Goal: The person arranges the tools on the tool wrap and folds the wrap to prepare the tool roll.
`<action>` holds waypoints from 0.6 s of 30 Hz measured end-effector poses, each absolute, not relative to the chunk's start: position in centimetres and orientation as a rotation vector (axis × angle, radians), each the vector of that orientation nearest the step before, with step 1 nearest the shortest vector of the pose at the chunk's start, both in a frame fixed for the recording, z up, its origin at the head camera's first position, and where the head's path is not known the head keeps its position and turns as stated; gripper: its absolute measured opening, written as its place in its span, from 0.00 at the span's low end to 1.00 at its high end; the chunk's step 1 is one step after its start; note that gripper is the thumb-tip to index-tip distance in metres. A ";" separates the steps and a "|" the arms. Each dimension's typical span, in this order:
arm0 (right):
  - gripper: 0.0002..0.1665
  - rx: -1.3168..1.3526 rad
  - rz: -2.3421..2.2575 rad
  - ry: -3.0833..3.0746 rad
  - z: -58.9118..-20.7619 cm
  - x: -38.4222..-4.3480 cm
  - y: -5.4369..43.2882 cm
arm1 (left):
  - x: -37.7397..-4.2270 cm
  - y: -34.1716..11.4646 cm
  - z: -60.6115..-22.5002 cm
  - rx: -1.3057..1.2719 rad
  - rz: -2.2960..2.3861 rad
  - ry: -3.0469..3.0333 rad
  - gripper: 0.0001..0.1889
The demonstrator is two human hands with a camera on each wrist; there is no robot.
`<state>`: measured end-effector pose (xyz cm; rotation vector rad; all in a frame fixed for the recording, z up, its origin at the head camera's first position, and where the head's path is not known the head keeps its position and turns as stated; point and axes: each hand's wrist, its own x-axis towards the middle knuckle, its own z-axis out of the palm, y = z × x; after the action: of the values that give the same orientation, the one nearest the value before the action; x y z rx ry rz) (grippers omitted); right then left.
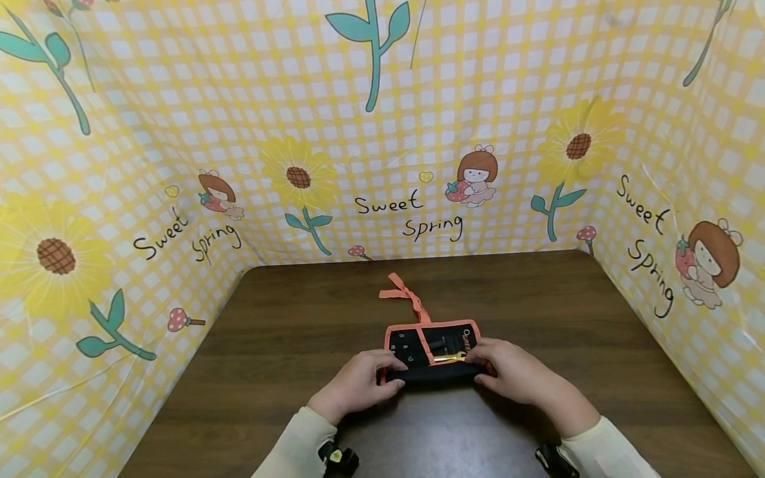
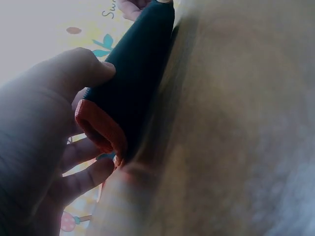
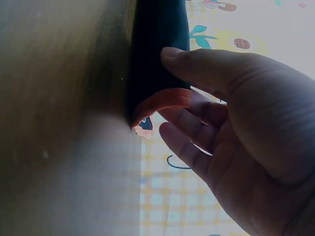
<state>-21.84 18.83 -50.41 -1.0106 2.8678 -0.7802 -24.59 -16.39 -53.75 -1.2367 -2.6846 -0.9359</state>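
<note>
A black fabric tool roll [image 1: 403,340] with orange trim lies on the table, its near edge folded over into a thick black roll. My left hand [image 1: 358,380] grips the left end of that fold, thumb on the near side and fingers over the top. At the right end my right hand [image 1: 515,372] pinches it the same way. Between the hands, a yellow wrench [image 1: 449,357] shows above the fold; the rest of it is hidden. Both wrist views show the thumbs pressed on the black fabric [image 2: 135,64], beside the orange-edged ends [image 3: 165,100].
Orange tie straps [image 1: 412,299] stretch from the far edge of the tool roll across the dark wooden table [image 1: 299,312]. A yellow checked cloth [image 1: 382,153] with flowers and printed words walls in the back and both sides.
</note>
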 end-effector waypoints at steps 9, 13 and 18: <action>0.13 -1.017 -0.761 2.876 -50.1 -21.7 18.8 | -24.6 -16.6 -53.9 -1.236 -1.115 -2.716 0.07; 0.12 -1.007 -0.807 2.855 -50.2 -21.8 18.9 | -24.5 -16.7 -53.8 -1.224 -1.182 -2.736 0.07; 0.13 -0.962 -0.865 2.797 -50.3 -21.9 19.1 | -24.7 -16.7 -53.9 -1.213 -1.221 -2.747 0.09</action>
<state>-21.94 19.07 -50.30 -0.9619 2.7972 -0.8649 -24.66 -16.71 -53.92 -1.2125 -2.7466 -1.2212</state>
